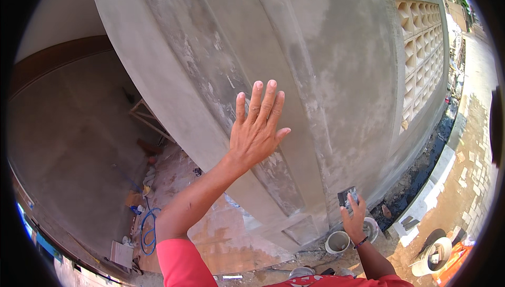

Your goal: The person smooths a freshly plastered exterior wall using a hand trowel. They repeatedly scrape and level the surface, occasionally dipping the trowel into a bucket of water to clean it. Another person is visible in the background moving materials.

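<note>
left hand (pixel 254 137) has its fingers spread and grips nothing; palm contact with the grey wall (pixel 347 77) cannot be told. right hand (pixel 354 218) is clamped on a dark block (pixel 343 196) before the wall's lower part; for good control, keep its face flat, pressure even.

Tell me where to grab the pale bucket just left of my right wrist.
Take the pale bucket by the left side of its rim, coming from above and the left. Its round mouth faces up and that edge shows uncovered, while your right hand and wrist crowd its right side in this view. I can't make out a handle, so pinching the rim looks best.
</note>
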Motion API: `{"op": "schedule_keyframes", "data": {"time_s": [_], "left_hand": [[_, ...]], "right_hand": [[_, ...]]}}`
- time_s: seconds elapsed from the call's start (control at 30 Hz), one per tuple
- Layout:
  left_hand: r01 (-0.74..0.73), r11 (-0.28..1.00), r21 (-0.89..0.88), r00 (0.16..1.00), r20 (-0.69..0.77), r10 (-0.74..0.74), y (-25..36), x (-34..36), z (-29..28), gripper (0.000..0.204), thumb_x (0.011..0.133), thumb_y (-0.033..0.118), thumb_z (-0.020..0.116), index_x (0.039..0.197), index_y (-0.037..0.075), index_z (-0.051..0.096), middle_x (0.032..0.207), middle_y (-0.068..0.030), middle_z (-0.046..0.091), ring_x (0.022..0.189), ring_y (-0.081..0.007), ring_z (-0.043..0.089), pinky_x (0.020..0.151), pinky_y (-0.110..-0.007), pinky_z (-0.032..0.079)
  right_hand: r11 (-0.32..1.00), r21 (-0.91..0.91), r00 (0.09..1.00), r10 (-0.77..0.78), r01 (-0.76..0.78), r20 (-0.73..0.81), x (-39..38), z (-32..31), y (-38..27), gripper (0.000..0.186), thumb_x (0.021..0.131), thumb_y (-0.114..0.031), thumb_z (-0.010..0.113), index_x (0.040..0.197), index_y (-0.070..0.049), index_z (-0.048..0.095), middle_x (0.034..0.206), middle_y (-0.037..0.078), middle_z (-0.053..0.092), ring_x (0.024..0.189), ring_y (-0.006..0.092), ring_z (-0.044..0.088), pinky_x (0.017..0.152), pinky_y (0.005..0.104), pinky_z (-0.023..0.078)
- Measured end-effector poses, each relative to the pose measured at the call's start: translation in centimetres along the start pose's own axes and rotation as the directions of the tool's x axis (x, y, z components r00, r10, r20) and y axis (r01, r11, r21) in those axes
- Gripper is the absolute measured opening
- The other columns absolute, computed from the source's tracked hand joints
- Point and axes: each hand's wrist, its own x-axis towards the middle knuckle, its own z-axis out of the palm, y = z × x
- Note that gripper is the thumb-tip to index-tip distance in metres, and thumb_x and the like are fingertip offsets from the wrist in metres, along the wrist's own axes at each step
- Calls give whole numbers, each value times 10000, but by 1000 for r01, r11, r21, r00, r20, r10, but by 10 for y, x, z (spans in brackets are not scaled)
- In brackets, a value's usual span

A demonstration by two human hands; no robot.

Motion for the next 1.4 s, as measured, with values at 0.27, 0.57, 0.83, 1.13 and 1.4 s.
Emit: {"op": "schedule_keyframes", "data": {"time_s": [0.27, 0.57, 0.83, 1.13, 1.4], "left_hand": [[37, 990, 137, 999, -41, -31, -26, 52, 5, 811, 921, 556, 568, 1526, 56, 364, 1649, -135, 197, 1537, -322, 117, 1219, -571, 31], [-93, 979, 181, 985, 159, 64, 3, 0, 18, 822, 912, 615, 533, 1531, 99, 371, 1653, -115, 195, 1539, -311, 114, 1223, -556, 13], [41, 999, 35, 998, 56, -43, -31, -52, -40, 804, 946, 600, 496, 1565, 121, 313, 1660, -165, 131, 1541, -369, 25, 1215, -553, -38], [379, 897, 229, 906, -290, -308, -113, -27, -49, 761, 1017, 591, 356, 1586, 102, 229, 1652, -190, 117, 1535, -379, 43, 1218, -539, 5], [422, 878, 225, 886, -307, -347, -115, -43, -44, 790, 1014, 601, 357, 1581, 68, 221, 1649, -187, 129, 1533, -380, 55, 1215, -543, 25]], "right_hand": [[980, 40, 979, 194, -196, 56, -69, -9, 31, 550, 861, -179, 698, 1371, -16, 569, 1366, 301, 443, 1255, 447, 435, 1088, 499, 330], [976, 207, 995, -50, 68, -89, 54, 5, -64, 613, 817, -94, 708, 1400, -10, 536, 1393, 276, 445, 1291, 411, 456, 1081, 462, 372], [629, 43, 564, -661, 776, -495, 293, -48, -289, 572, 804, -112, 748, 1355, -73, 600, 1299, 202, 560, 1218, 358, 535, 1011, 421, 443], [543, -277, 302, -745, 793, -594, 439, -80, -463, 465, 884, -236, 642, 1325, -89, 620, 1262, 272, 569, 1169, 438, 546, 1012, 489, 457], [686, -156, 671, -728, 711, -140, 221, 20, -215, 620, 777, -193, 790, 1369, -251, 613, 1384, 245, 453, 1231, 399, 471, 949, 492, 387]]}}
